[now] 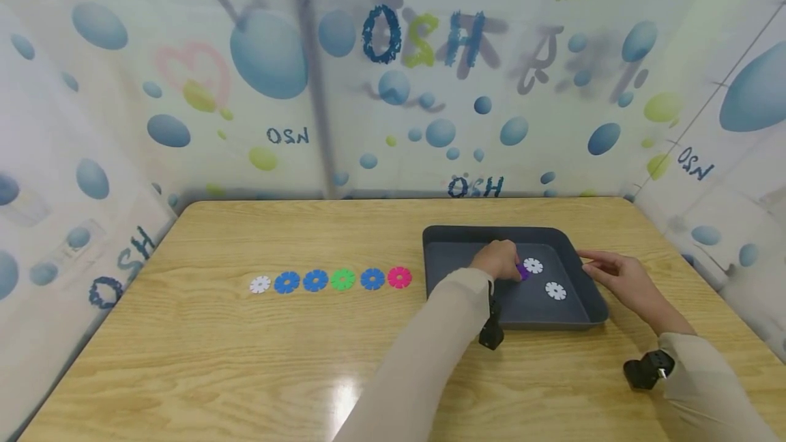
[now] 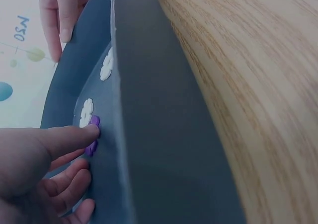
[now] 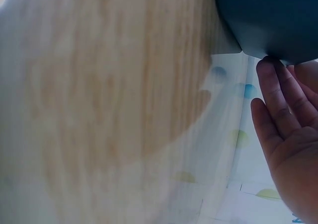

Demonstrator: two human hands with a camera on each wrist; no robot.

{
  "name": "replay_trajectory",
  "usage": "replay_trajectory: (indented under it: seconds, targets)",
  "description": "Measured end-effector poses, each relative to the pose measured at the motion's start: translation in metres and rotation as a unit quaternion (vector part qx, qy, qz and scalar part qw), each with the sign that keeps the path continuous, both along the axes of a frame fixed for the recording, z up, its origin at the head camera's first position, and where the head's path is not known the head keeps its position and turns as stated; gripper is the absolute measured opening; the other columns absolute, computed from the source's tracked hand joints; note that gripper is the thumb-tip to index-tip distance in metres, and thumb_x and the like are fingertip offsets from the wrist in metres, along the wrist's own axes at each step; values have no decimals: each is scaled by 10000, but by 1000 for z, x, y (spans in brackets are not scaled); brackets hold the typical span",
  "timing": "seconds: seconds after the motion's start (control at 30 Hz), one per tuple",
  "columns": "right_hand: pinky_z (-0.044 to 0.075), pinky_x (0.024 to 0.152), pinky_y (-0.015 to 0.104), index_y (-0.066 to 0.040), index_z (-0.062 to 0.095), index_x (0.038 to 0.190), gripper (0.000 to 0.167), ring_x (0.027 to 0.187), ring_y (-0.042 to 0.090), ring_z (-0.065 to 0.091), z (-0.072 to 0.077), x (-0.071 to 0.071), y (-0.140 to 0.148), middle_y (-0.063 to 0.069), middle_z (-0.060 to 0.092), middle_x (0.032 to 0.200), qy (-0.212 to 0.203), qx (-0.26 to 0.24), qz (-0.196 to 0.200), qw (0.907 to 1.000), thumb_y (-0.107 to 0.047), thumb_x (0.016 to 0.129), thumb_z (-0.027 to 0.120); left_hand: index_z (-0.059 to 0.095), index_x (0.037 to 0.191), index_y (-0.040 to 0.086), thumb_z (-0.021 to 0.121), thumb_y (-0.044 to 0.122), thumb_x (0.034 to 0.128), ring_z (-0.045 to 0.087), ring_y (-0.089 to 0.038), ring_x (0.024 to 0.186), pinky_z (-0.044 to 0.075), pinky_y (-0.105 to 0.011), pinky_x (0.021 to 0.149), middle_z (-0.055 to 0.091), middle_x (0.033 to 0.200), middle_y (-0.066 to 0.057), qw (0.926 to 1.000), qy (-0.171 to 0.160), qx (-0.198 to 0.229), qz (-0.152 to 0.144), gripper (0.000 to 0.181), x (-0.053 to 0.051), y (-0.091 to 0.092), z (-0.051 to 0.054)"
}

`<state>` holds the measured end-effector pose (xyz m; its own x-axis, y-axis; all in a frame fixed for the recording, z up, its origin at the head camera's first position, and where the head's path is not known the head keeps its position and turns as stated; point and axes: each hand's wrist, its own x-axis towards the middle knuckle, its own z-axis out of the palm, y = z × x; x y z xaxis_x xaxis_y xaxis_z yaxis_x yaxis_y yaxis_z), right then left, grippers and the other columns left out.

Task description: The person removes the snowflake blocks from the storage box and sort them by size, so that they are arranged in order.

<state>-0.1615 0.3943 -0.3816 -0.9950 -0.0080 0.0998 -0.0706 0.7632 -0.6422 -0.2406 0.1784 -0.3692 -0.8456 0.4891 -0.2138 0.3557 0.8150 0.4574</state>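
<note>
My left hand (image 1: 496,261) reaches into the dark grey tray (image 1: 454,316) and pinches a purple slotted plastic disc (image 1: 522,271) just above or on the tray's floor. In the left wrist view, the thumb lies over this purple disc (image 2: 95,120), and the other fingers are bent below. Right beside it is a white slotted disc (image 1: 533,265); another white disc (image 1: 555,290) lies nearer the tray's front right. My right hand (image 1: 626,288) touches the tray's right side from outside. Its fingers (image 3: 272,85) look straight in the right wrist view, set against the tray wall.
Left of the tray, a row of slotted discs lies on the wooden table (image 1: 245,360): a white one (image 1: 260,284), several blue ones (image 1: 316,281), a green one (image 1: 342,280) and a pink one (image 1: 400,277). A patterned curtain (image 1: 393,128) hangs behind the table.
</note>
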Motion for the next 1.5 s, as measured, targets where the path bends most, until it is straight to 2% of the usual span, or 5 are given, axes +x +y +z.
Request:
replay_trajectory:
  seconds: [0.4,0.57,0.87,1.2,1.5]
  targets:
    - [454,629,190,73,490,1265,441,783,-110,487,2,-1,-2,285,579,1081,-15,-41,34,10000,-230,945,521,660,935,123,789,165,724,513,-91,721,440,-248,680,618,864,55,9995,-121,271,146,251,1,-3,1]
    - [449,609,206,80,486,1263,437,774,-99,496,1,-1,-1,274,586,1055,47,-54,100,9999,-218,945,521,653,912,106,783,122,727,500,-88,709,430,-230,658,606,856,44,9988,-36,494,5,227,0,-2,-1]
    - [390,537,242,74,489,1262,437,721,24,510,-1,0,3,188,598,961,126,-39,131,9998,-221,943,526,721,889,85,712,90,790,527,-55,709,426,-165,638,655,879,39,9959,79,861,-277,100,-3,-7,-1]
    - [393,532,257,80,477,1270,447,714,58,507,-2,0,2,179,591,961,-10,-141,115,9998,-225,946,519,693,917,51,697,81,807,560,-71,731,435,-159,639,653,874,-3,9895,-197,1329,-538,114,-9,-32,2]
    - [424,573,234,70,483,1272,441,758,-11,520,-1,-1,3,230,595,1022,15,-67,102,9999,-224,944,522,643,921,38,662,67,836,578,-117,809,455,-191,701,631,902,-29,9851,-114,1436,-935,92,-12,-68,18]
